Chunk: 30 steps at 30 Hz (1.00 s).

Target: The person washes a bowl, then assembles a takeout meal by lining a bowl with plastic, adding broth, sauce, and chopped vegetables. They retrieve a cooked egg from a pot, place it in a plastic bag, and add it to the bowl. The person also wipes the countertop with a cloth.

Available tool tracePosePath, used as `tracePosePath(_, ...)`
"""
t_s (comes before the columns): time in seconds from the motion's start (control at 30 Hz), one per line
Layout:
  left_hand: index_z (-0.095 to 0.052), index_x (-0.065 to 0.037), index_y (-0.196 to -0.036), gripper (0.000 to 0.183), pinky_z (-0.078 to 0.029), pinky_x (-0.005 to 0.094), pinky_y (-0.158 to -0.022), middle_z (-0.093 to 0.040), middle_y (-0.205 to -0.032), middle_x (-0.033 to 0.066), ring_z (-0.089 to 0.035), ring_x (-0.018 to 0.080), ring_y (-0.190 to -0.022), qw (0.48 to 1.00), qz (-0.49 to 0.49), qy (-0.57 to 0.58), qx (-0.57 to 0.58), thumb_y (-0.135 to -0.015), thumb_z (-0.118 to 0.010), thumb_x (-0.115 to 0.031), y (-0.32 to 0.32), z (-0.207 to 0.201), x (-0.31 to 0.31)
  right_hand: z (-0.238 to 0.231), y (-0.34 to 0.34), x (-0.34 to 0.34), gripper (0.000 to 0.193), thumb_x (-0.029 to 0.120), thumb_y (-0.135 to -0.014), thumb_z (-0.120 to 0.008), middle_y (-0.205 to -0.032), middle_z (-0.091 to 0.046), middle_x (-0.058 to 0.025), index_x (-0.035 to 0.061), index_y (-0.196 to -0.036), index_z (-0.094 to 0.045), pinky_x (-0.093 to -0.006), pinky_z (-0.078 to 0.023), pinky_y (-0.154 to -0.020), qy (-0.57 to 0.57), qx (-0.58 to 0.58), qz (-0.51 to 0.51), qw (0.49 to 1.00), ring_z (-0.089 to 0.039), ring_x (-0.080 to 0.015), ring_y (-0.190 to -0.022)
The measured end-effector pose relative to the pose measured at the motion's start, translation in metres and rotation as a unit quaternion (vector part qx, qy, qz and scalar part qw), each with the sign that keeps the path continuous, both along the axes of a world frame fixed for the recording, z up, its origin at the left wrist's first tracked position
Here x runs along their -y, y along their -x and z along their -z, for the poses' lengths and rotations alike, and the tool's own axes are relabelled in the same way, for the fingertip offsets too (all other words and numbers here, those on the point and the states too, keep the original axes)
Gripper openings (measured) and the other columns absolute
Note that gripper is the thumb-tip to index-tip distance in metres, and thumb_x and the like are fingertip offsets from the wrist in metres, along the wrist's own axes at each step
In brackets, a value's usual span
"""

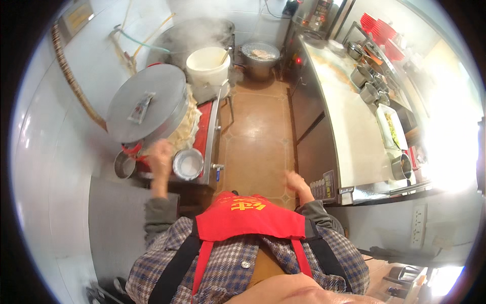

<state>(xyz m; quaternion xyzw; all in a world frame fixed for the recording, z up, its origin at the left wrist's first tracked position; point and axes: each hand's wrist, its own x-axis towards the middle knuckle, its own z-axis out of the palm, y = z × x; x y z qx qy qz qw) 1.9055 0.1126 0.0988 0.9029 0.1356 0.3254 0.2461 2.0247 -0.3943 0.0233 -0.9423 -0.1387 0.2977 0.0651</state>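
Note:
My left hand (161,158) is raised over the left worktop, between a small metal bowl of white powder (188,164) and a heap of pale flat dough pieces (185,133). The hand is blurred and I cannot tell whether it holds anything. A large round metal lid (147,101) with a small packet on top sits just beyond it. My right hand (296,183) hangs in the aisle near the corner of the right steel counter (349,137), fingers loosely curled, nothing visible in it. A red apron (243,218) covers my chest.
A small metal cup (123,165) stands left of my hand. A white bucket (207,66) and a steaming pot (195,35) are farther back. Metal pots (365,86) and a tray of greens (391,126) line the right counter. A tiled floor aisle (255,137) runs between.

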Motion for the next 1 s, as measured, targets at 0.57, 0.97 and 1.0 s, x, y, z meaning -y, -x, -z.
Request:
tracePosePath(0.57, -0.055, 0.007, -0.122, 0.044, -0.048, 0.0444, -0.093, -0.062, -0.119, 0.023, -0.061, 0.0394, -0.104, 0.929, -0.268, 0.246, -0.064, -0.097, -0.055, -0.03, -0.144, -0.019, -0.277, 0.083, -0.294, 0.089, 0.034, 0.024, -0.089, -0.061, -0.102, -0.072, -0.0153, 0.004, -0.117, -0.065, -0.0372, -0.053, -0.082, -0.28, -0.068, 0.075, 0.955, -0.069, -0.0265, -0.095)
tracePosePath(0.97, -0.042, -0.002, -0.14, 0.067, -0.042, 0.0469, -0.102, -0.05, -0.138, 0.0228, -0.053, 0.0387, -0.122, 0.867, -0.432, -0.025, -0.249, -0.094, -0.051, -0.05, -0.192, 0.006, -0.195, 0.034, -0.519, 0.071, 0.031, 0.023, -0.09, -0.059, -0.109, -0.07, -0.0151, 0.0059, -0.115, -0.066, -0.041, -0.051, -0.088, -0.336, -0.05, -0.017, 0.94, -0.066, -0.0332, -0.103)
tracePosePath(1.0, -0.041, -0.002, -0.141, 0.068, -0.043, 0.0468, -0.101, -0.051, -0.137, 0.0222, -0.054, 0.0382, -0.12, 0.839, -0.472, 0.019, -0.27, -0.094, -0.052, -0.049, -0.199, 0.0, -0.19, 0.034, -0.532, 0.069, 0.031, 0.023, -0.09, -0.059, -0.11, -0.07, -0.015, 0.0061, -0.116, -0.065, -0.0408, -0.051, -0.089, -0.338, -0.047, -0.026, 0.939, -0.066, -0.0333, -0.103)
